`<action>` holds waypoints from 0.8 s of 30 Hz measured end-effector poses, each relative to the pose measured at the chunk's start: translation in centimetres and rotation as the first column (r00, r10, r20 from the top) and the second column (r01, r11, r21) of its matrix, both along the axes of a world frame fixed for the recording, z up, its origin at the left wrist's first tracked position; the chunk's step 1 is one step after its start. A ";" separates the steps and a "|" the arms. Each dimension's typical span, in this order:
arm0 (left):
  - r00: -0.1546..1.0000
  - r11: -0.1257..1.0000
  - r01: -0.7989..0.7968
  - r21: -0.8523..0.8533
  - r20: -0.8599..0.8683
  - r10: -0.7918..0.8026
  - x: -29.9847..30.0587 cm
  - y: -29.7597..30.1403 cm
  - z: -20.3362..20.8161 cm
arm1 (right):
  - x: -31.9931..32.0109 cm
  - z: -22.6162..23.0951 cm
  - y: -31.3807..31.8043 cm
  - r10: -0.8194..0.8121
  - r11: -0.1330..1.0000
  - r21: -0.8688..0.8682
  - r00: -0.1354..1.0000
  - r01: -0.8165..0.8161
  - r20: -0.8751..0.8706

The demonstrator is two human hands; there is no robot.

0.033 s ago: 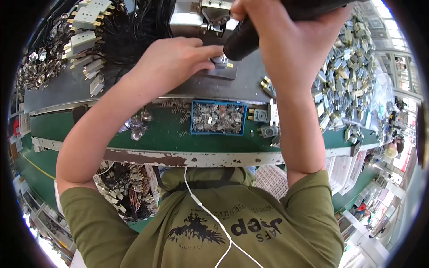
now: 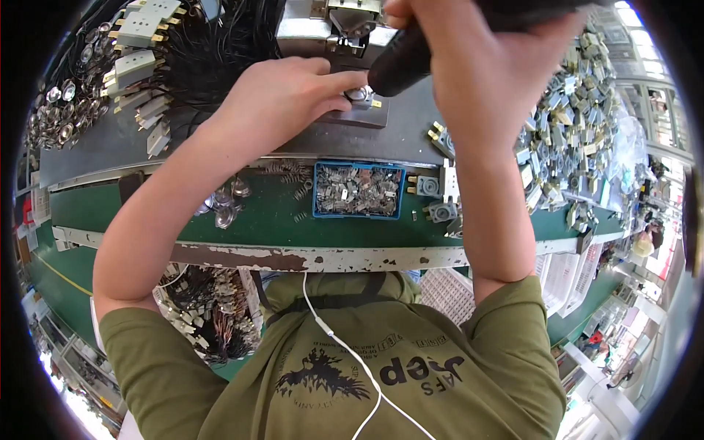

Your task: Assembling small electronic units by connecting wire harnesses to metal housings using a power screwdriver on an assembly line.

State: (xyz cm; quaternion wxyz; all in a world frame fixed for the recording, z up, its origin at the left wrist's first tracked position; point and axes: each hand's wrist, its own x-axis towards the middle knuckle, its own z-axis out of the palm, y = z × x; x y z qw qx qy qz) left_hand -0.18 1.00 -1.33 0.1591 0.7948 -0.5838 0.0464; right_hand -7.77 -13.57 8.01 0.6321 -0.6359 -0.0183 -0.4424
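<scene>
My right hand [image 2: 491, 84] is wrapped round a black cylindrical power tool [image 2: 405, 62], which looks like an electric screwdriver. Its dark nose slants down to the left, close beside a small grey part with a silver round piece and a brass prong [image 2: 364, 100]. That part rests on a flat metal block [image 2: 364, 117]. The index finger and thumb of my left hand [image 2: 286, 92] close on it from the left, hiding some of it. Whether the tool's tip touches the part I cannot tell.
Behind the block stands a metal fixture [image 2: 356, 22]. A blue tray [image 2: 315, 202] of small metal pieces lies nearer me, beside loose springs [image 2: 297, 176]. Grey parts with brass prongs [image 2: 565, 132] are heaped at right; white blocks [image 2: 136, 66], black cables [image 2: 213, 59] and silver cups [image 2: 66, 114] lie left.
My right hand and the black tool have shifted very slightly to the right. The left hand stays at the small part.
</scene>
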 end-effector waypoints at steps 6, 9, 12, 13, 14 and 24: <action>0.981 0.981 0.194 0.004 0.000 -0.194 -5.2 0.5 1.5 | -1.3 1.0 -2.9 -0.033 0.993 -0.120 0.995 0.022 -0.089; 0.947 0.941 0.321 0.106 -0.056 -0.317 -6.7 0.2 -0.3 | -1.1 1.4 -3.1 -0.076 0.990 -0.126 0.992 0.063 -0.097; 0.941 0.926 0.338 0.168 -0.030 -0.338 -7.5 0.7 -0.9 | -1.0 1.6 -2.8 -0.084 0.992 -0.097 0.995 0.080 -0.045; 0.941 0.928 0.330 0.170 0.012 -0.337 -7.2 0.7 -0.8 | -0.5 1.8 -2.9 -0.085 0.992 -0.090 0.996 0.083 -0.014; 0.944 0.932 0.320 0.168 0.031 -0.329 -7.2 0.7 -0.5 | 0.0 2.1 -3.0 -0.085 0.993 -0.084 0.996 0.086 0.018; 0.901 0.962 0.273 0.001 -0.352 -0.256 -7.6 0.6 0.5 | 5.9 1.4 -2.9 0.130 0.980 0.067 0.862 -0.186 0.491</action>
